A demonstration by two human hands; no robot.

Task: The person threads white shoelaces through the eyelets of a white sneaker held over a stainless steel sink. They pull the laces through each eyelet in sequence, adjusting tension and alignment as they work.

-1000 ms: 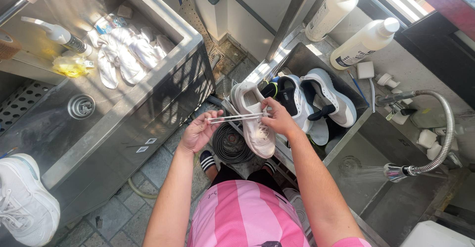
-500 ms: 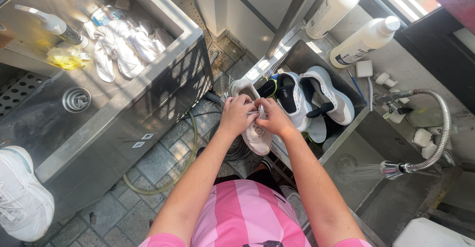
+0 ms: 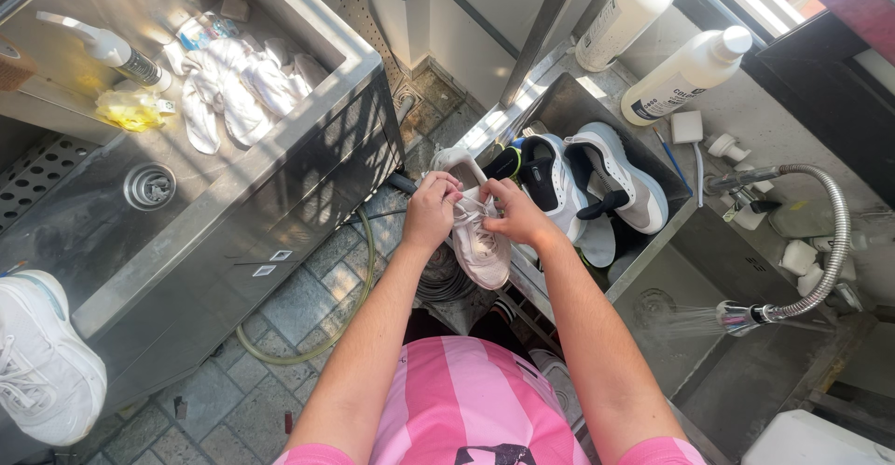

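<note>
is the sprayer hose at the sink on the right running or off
Running. A fan of water sprays from the sprayer head into the steel sink.

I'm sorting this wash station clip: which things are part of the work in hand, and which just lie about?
In hand: left hand, right hand, pale sneaker and its laces.
Lying about: two sneakers in the basin, two white bottles, spraying hose, white cloths, spray bottle.

Sneaker (image 3: 479, 239): 1 low-top shoe, pale pink-beige upper, white laces, light sole edge. Held above the tiled floor at the near rim of a steel basin, toe pointing toward the wearer of the camera, opening facing up and away. Laces partly loose across the tongue; heel end partly hidden behind the fingers gripping it.
</note>
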